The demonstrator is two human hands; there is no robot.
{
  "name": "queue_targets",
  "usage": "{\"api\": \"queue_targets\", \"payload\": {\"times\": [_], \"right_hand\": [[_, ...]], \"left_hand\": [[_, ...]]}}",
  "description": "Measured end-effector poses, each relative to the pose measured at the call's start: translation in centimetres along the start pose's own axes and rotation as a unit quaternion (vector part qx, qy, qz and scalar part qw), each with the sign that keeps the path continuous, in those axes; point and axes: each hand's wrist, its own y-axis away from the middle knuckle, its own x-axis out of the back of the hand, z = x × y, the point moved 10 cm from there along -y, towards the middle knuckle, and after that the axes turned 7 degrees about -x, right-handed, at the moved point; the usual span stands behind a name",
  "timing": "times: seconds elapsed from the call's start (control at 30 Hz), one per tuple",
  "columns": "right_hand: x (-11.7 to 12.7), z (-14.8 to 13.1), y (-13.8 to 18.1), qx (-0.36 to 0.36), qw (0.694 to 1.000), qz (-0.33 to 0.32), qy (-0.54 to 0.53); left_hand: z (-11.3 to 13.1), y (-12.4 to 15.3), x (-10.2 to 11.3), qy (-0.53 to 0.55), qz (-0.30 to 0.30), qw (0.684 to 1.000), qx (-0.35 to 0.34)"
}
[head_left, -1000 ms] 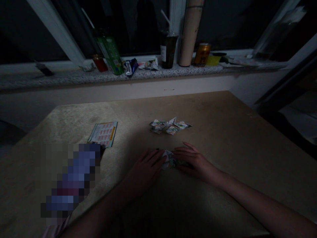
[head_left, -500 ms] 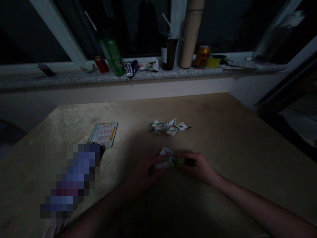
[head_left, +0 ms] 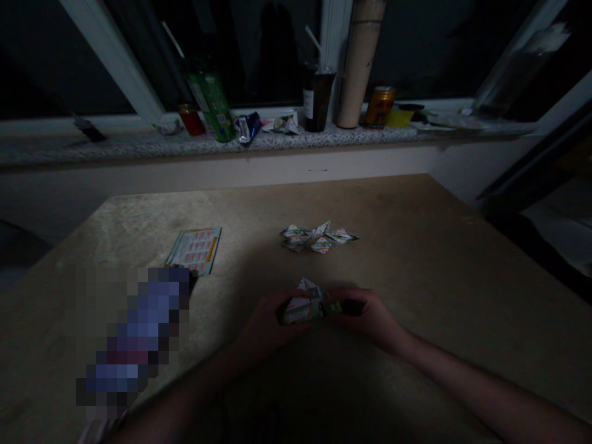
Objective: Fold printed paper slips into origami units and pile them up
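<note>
The left hand [head_left: 269, 319] and right hand [head_left: 371, 310] grasp opposite ends of a folded printed paper [head_left: 304, 312] over the bench [head_left: 407, 240], on the near side of a cluster of folded paper pieces [head_left: 322, 244]. A flat printed card [head_left: 196, 248] lies well to the left.

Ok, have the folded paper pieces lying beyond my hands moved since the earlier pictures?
No: the folded paper pieces lie at the same spot, judged against the far edge of the table.
</note>
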Motion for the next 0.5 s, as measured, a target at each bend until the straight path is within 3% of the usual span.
{"api": "queue_targets", "payload": {"times": [0.5], "right_hand": [[-0.08,0.46,-0.1,-0.027,1.0,-0.007,0.003]], "left_hand": [[-0.92,-0.01,-0.04,-0.013,0.0,0.999,0.03]]}}
